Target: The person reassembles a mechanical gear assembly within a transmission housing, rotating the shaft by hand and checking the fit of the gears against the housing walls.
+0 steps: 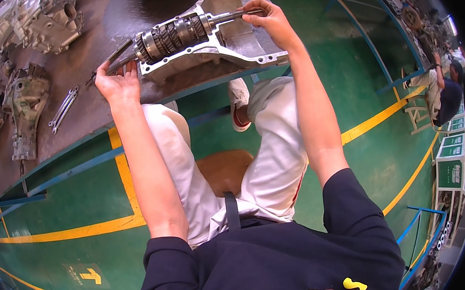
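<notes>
A transmission gear shaft (171,38) with several dark toothed gears lies lengthwise over an open silver gearbox housing (253,59) near the table edge. My left hand (119,83) is at the shaft's left end, its fingers closed around the splined part from below. A thin dark rod (119,49) juts out just above those fingers. At the opposite end, my right hand (269,21) pinches the slim shaft tip between thumb and fingers. Whether the gears touch the housing's seats cannot be made out.
Two wrenches (64,110) lie left of my left hand on the brown table (79,71). Other gearbox housings (28,107) stand at the left, with another silver casing (39,22) at the far left. A brown stool (224,172) is under me. A person (445,90) sits far right.
</notes>
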A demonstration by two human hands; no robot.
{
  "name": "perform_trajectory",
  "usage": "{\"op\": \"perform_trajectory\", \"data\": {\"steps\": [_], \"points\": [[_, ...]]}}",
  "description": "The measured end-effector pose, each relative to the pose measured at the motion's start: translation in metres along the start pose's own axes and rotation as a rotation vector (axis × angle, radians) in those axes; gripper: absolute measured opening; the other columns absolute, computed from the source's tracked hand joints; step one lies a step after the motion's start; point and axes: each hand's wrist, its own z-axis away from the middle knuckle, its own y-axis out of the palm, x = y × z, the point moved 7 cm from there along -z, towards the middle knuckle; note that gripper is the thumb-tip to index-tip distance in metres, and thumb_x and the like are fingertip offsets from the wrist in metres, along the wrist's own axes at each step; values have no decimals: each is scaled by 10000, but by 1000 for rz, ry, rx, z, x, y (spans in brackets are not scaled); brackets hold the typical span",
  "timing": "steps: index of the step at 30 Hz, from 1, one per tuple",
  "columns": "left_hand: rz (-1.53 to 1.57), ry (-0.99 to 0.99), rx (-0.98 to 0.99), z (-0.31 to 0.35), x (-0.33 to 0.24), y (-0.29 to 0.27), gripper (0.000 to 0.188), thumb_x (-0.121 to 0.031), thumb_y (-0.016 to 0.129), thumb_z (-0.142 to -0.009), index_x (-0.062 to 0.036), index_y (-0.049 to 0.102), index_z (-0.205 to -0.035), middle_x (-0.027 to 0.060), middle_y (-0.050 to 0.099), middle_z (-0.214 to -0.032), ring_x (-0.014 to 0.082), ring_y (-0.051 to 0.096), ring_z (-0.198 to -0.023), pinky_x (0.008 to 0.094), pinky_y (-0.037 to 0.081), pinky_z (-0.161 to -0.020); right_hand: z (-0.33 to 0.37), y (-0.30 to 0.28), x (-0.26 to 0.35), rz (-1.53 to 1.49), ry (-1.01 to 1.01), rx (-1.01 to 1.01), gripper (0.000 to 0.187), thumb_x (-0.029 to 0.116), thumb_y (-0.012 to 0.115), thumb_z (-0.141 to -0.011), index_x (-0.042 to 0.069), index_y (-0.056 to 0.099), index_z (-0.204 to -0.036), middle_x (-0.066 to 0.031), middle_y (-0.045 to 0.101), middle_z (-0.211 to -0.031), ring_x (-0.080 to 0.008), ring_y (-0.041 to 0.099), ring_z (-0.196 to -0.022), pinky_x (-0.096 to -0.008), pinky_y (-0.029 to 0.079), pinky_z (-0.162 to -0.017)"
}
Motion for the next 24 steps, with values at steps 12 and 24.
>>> {"op": "perform_trajectory", "data": {"steps": [12,24], "points": [[78,-18,-13,9,1,0,519,-154,519,-838,49,366,-1291,167,471,-1246,355,472,-1215,522,308,-1158,4,8,5,160,-19,-40,206,141,719,-884,26,721,-1055,18,647,-844,-66,505,-733,-230,391,-633],[72,-54,-77,15,3,-6,537,-218,568,-801,-20,395,-1269,135,448,-1237,292,460,-1173,453,370,-1042,4,5,10,338,27,-101,289,297,747,-881,20,699,-948,-6,607,-788,-97,511,-740,-261,413,-658]]}}
